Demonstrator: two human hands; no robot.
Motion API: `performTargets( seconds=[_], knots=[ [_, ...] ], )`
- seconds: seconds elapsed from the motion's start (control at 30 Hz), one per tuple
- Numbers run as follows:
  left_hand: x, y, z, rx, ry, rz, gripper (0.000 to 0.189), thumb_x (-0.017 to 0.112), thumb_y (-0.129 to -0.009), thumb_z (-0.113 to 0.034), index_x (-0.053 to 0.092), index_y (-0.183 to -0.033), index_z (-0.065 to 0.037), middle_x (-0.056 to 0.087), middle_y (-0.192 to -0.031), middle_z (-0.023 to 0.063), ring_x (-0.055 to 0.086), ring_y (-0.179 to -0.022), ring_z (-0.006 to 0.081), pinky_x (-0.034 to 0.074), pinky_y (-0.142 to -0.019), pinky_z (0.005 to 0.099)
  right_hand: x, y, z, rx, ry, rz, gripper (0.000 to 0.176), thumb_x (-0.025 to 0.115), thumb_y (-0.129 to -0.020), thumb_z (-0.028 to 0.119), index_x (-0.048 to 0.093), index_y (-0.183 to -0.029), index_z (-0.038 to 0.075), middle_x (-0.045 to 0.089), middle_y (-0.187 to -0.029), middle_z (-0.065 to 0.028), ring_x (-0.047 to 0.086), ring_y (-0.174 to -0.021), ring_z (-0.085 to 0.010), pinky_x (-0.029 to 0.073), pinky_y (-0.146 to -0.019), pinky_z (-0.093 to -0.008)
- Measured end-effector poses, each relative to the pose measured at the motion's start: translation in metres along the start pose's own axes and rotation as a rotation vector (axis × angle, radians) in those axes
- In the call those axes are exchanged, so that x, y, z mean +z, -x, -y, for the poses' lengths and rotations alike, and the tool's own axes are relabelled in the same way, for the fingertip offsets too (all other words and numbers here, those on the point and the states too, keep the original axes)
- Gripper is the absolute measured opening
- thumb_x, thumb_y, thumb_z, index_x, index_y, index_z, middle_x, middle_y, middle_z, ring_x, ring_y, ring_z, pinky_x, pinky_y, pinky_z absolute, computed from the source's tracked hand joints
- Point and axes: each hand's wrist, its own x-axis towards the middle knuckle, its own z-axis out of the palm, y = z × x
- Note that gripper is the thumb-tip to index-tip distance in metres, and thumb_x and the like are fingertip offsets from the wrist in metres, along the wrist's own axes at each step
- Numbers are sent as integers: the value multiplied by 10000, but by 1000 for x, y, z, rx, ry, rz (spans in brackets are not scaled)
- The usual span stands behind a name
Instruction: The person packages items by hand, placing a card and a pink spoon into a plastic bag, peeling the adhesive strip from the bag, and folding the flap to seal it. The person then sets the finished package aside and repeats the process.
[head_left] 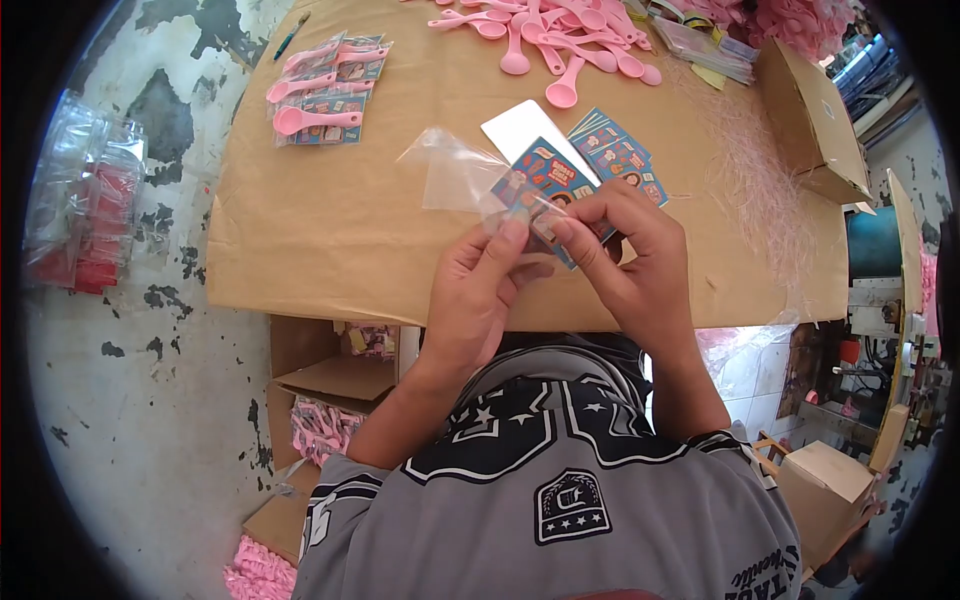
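Over the table's near part, my left hand (480,285) pinches a clear plastic bag (450,175) between thumb and fingers. My right hand (635,255) is closed on a blue printed card (553,172), whose lower part overlaps the bag's clear film. Whether the card's lower end is inside the bag I cannot tell. Just beyond the hands lie a white card (530,125) and a fanned stack of blue cards (615,150). Packed pink spoons with cards (318,120) lie in a column at the table's left.
Loose pink spoons (565,85) are heaped at the table's far side. A cardboard box (810,120) stands at the right edge, beside pinkish plastic strands (760,190). A pen (291,36) lies far left. Boxes holding pink items (325,425) are below the table.
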Motion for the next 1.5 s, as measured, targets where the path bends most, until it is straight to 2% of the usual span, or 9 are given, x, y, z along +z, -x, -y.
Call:
performTargets(
  seconds=[0.2,0.33,0.37,0.47,0.67,0.8,0.9,1.13,1.5],
  knots=[
    [-16,-7,2,64,-5,-25,333,594,-1092,-186,619,-1362,7,732,-1233,163,732,-1083,230,608,-950,359,-8,12,-10,11,40,-110,97,735,-973,83,733,-1021,-1,692,-937,-97,643,-769,-161,490,-645,-282],
    [-17,-8,-7,105,30,-123,354,596,-1088,-177,598,-1383,19,731,-1239,174,727,-1127,241,607,-1000,371,-12,20,-16,67,25,-211,229,612,-1027,0,662,-1250,7,722,-1071,-81,675,-863,-154,535,-736,-294],
    [-18,-8,-9,119,44,-138,358,597,-1087,-174,592,-1387,22,730,-1239,176,725,-1138,244,606,-1009,373,-13,23,-14,71,60,-203,361,609,-1058,73,572,-1415,36,710,-1148,-70,569,-802,-60,486,-689,-216],
    [-23,-8,-11,129,152,-91,353,596,-1085,-157,585,-1389,23,731,-1240,172,724,-1139,239,610,-1004,368,-14,33,-8,184,-198,-163,432,621,-1054,85,528,-1473,35,693,-1105,-59,549,-759,-50,465,-653,-202],
    [-8,-11,-2,225,61,-165,315,617,-1083,-210,643,-1314,3,713,-1282,152,715,-1163,250,620,-961,388,-5,41,-12,412,-515,9,298,608,-1067,103,573,-1344,0,667,-996,-32,559,-716,-56,454,-630,-205],
    [2,-9,0,236,17,-124,325,621,-1083,-225,662,-1304,10,712,-1287,133,708,-1162,220,604,-968,392,9,35,-9,356,-661,-71,283,629,-1064,128,571,-1304,-11,670,-992,-35,603,-725,-56,464,-608,-201],
    [6,-8,1,197,56,-135,332,627,-1080,-223,670,-1313,9,723,-1261,131,712,-1125,198,588,-959,376,15,36,-11,336,-633,-139,263,651,-1058,148,607,-1263,-10,671,-942,-22,607,-706,-45,461,-586,-203],
    [3,-12,8,150,55,-31,304,610,-1079,-182,669,-1278,40,740,-1208,149,726,-1079,198,596,-951,357,-7,32,-15,418,-495,137,264,692,-1036,163,661,-1229,-14,671,-848,-7,616,-685,-41,474,-580,-207],
    [14,-20,23,85,28,-20,282,624,-1074,-172,683,-1286,5,721,-1272,119,678,-1172,177,540,-1025,359,9,23,-28,336,-725,-174,165,718,-1004,69,604,-1106,8,692,-1003,-44,680,-850,-90,559,-756,-238]
  ],
)
